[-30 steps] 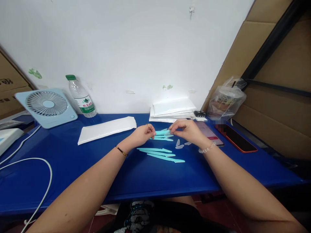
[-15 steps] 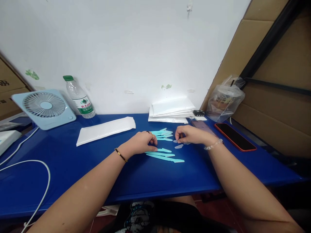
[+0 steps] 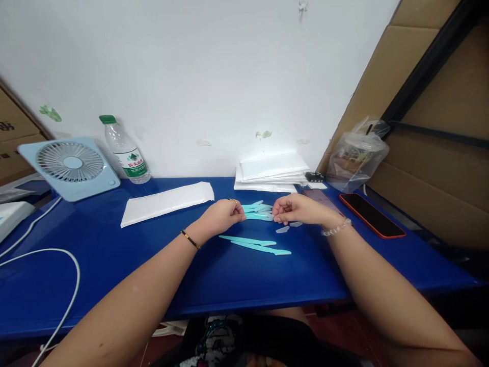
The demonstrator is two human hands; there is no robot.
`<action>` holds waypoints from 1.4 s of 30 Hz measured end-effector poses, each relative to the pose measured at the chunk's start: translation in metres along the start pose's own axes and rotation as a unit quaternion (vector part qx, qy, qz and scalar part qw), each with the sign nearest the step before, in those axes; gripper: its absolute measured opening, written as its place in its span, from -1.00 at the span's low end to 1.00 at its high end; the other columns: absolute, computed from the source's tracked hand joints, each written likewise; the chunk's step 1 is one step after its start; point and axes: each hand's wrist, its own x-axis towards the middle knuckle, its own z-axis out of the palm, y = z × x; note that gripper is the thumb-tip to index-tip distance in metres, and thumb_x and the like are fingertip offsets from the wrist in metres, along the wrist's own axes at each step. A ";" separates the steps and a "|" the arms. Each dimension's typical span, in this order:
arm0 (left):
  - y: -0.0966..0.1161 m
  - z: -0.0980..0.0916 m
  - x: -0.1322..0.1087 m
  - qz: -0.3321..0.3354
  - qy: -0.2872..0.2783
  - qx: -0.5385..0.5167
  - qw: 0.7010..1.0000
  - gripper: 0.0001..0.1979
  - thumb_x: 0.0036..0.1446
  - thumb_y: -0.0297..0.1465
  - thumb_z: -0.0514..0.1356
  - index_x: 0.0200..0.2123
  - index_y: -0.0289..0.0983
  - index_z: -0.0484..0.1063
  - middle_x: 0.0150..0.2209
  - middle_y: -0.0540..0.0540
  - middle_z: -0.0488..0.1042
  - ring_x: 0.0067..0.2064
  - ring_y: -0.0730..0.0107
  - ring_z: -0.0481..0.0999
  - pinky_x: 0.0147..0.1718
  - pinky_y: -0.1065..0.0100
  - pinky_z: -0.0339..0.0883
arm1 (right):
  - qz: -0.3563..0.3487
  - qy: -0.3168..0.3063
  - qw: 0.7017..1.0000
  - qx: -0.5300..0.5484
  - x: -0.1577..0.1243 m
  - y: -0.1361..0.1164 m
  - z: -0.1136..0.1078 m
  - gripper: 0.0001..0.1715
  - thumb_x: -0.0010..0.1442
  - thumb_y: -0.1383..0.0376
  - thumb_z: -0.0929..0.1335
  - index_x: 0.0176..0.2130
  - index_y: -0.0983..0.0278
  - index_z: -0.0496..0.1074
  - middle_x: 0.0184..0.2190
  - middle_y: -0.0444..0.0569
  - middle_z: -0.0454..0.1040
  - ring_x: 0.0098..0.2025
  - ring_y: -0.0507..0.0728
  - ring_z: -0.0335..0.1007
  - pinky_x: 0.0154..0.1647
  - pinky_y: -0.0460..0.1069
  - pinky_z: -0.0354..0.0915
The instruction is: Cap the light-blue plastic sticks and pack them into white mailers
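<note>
My left hand [image 3: 224,215] is closed on the handle of a teal eyebrow razor [image 3: 256,217], which points to the right. My right hand [image 3: 296,208] pinches a small clear blade cover [image 3: 270,217] at that razor's tip; how far the cover sits over the blade cannot be made out. Right behind, a bunch of teal razors [image 3: 254,206] lies on the table, partly hidden by my hands. Nearer to me two more razors [image 3: 263,248] lie side by side, slightly fanned. Loose clear covers [image 3: 282,230] rest below my right hand.
On the blue table [image 3: 214,280] are a white padded envelope [image 3: 168,203], a stack of such envelopes [image 3: 271,171], a red-edged phone [image 3: 370,215], and another phone [image 3: 321,198]. A fan [image 3: 72,165], a bottle [image 3: 128,158], a bagged cup [image 3: 357,155] and a white cable [image 3: 74,295] surround them.
My left hand has picked up the nearest of the razors and lifted it away from the front ones toward my right hand. The right hand has brought a clear cover to its tip.
</note>
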 end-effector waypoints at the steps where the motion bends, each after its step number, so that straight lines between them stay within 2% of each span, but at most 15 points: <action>1: 0.002 0.000 0.000 0.001 0.001 0.001 1.000 -0.80 0.09 -0.23 0.14 -0.40 -0.24 0.43 -0.46 0.01 0.47 -0.45 0.42 0.39 -0.52 0.43 0.13 | -0.005 0.004 1.000 0.001 0.001 0.000 0.002 -0.65 0.00 0.11 0.42 -0.30 0.33 0.44 -0.41 -0.04 0.51 -0.44 0.01 0.40 -0.42 -0.09 0.33; 7: 0.006 0.007 0.005 0.035 0.023 0.033 0.999 -0.83 0.10 -0.27 0.14 -0.41 -0.24 0.44 -0.43 0.01 0.48 -0.41 0.42 0.41 -0.46 0.42 0.17 | -0.054 0.036 0.998 -0.013 0.013 0.004 0.015 -0.71 0.01 0.13 0.41 -0.36 0.33 0.46 -0.49 -0.07 0.48 -0.47 0.01 0.37 -0.46 -0.10 0.30; 13: 0.005 0.005 0.008 0.049 0.124 0.070 0.989 -0.81 0.07 -0.28 0.18 -0.25 -0.22 0.43 -0.25 -0.06 0.46 -0.20 0.28 0.41 -0.27 0.34 0.23 | -0.052 0.152 0.985 -0.069 0.014 0.009 0.008 -0.69 0.06 0.11 0.37 -0.31 0.31 0.48 -0.48 -0.05 0.48 -0.43 0.06 0.37 -0.39 -0.05 0.29; 15: 0.007 0.000 0.003 0.065 0.085 0.058 0.993 -0.79 0.05 -0.25 0.19 -0.26 -0.21 0.45 -0.22 -0.06 0.45 -0.19 0.29 0.41 -0.28 0.35 0.23 | -0.050 0.144 0.982 -0.115 0.008 0.009 0.000 -0.66 0.04 0.09 0.39 -0.30 0.30 0.49 -0.43 -0.04 0.48 -0.40 0.07 0.37 -0.39 -0.05 0.27; 18: 0.012 -0.005 -0.006 0.087 -0.060 0.026 0.994 -0.75 -0.02 -0.19 0.25 -0.30 -0.21 0.49 -0.29 -0.04 0.46 -0.29 0.35 0.42 -0.39 0.41 0.21 | -0.055 0.025 0.983 -0.173 -0.002 0.007 -0.007 -0.66 -0.02 0.09 0.43 -0.31 0.29 0.51 -0.34 -0.03 0.47 -0.38 0.06 0.33 -0.39 -0.07 0.25; 20: 0.015 -0.005 -0.010 0.079 -0.135 0.013 0.988 -0.75 -0.06 -0.21 0.27 -0.31 -0.22 0.51 -0.36 -0.03 0.47 -0.36 0.38 0.41 -0.45 0.43 0.18 | -0.061 -0.037 0.974 -0.216 -0.004 0.005 -0.006 -0.70 -0.05 0.13 0.45 -0.35 0.29 0.52 -0.33 -0.04 0.45 -0.39 0.04 0.30 -0.40 -0.08 0.22; 22: 0.018 -0.003 -0.012 0.061 -0.168 0.005 0.984 -0.81 -0.03 -0.24 0.24 -0.36 -0.22 0.51 -0.43 -0.02 0.47 -0.43 0.41 0.39 -0.50 0.43 0.15 | -0.059 -0.048 0.966 -0.246 -0.003 0.003 -0.003 -0.76 -0.03 0.16 0.44 -0.41 0.29 0.50 -0.40 -0.06 0.43 -0.44 0.02 0.26 -0.44 -0.09 0.19; 24: 0.019 -0.001 -0.012 0.048 -0.175 0.004 0.983 -0.85 0.00 -0.28 0.21 -0.41 -0.23 0.49 -0.46 -0.01 0.47 -0.47 0.43 0.36 -0.53 0.42 0.12 | -0.043 -0.039 0.970 -0.235 -0.002 0.001 0.000 -0.79 0.02 0.18 0.41 -0.43 0.30 0.46 -0.49 -0.10 0.40 -0.49 0.00 0.24 -0.49 -0.10 0.16; 27: 0.017 0.001 -0.010 0.046 -0.137 -0.006 0.989 -0.87 0.05 -0.31 0.15 -0.42 -0.25 0.43 -0.44 -0.02 0.46 -0.45 0.43 0.36 -0.51 0.42 0.14 | -0.035 0.018 0.990 -0.133 -0.001 0.001 0.001 -0.78 0.09 0.18 0.37 -0.32 0.29 0.43 -0.53 -0.13 0.40 -0.52 -0.01 0.28 -0.51 -0.10 0.21; 29: 0.012 0.002 -0.008 0.038 -0.100 -0.060 0.992 -0.83 0.15 -0.29 0.05 -0.34 -0.26 0.36 -0.43 -0.02 0.45 -0.44 0.44 0.37 -0.46 0.42 0.18 | -0.052 0.091 0.994 -0.038 0.001 0.001 0.001 -0.70 0.11 0.14 0.36 -0.22 0.29 0.40 -0.50 -0.12 0.43 -0.52 0.00 0.35 -0.49 -0.08 0.27; 32: 0.005 0.001 -0.005 0.025 -0.028 -0.124 0.992 -0.76 0.24 -0.23 -0.08 -0.26 -0.24 0.25 -0.44 0.01 0.37 -0.44 0.45 0.34 -0.45 0.41 0.21 | -0.093 0.217 0.969 0.071 0.004 0.001 0.000 -0.60 0.07 0.07 0.39 -0.20 0.31 0.40 -0.49 -0.07 0.46 -0.47 0.06 0.44 -0.47 -0.05 0.33; 35: 0.004 -0.003 -0.003 0.032 0.025 -0.118 0.992 -0.69 0.21 -0.11 -0.06 -0.32 -0.23 0.22 -0.46 0.04 0.27 -0.44 0.44 0.26 -0.47 0.41 0.15 | -0.147 0.306 0.933 0.120 0.007 0.000 0.002 -0.61 0.07 0.08 0.40 -0.20 0.31 0.42 -0.47 -0.03 0.49 -0.42 0.09 0.47 -0.47 -0.05 0.33; 38: 0.010 -0.006 -0.005 0.038 0.020 -0.123 0.992 -0.62 0.19 -0.06 -0.05 -0.46 -0.24 0.17 -0.50 0.04 0.20 -0.47 0.46 0.20 -0.48 0.40 0.10 | -0.181 0.351 0.912 0.112 0.007 -0.003 0.008 -0.66 0.12 0.11 0.37 -0.19 0.29 0.45 -0.48 -0.05 0.49 -0.42 0.07 0.44 -0.44 -0.04 0.32; 42: 0.019 -0.007 -0.010 0.026 -0.009 -0.148 0.989 -0.61 0.22 -0.15 -0.12 -0.57 -0.24 0.07 -0.55 0.04 0.15 -0.51 0.47 0.14 -0.50 0.38 0.09 | -0.191 0.386 0.900 0.064 0.005 -0.011 0.019 -0.69 0.15 0.10 0.35 -0.18 0.25 0.48 -0.48 -0.06 0.48 -0.42 0.07 0.40 -0.36 0.01 0.34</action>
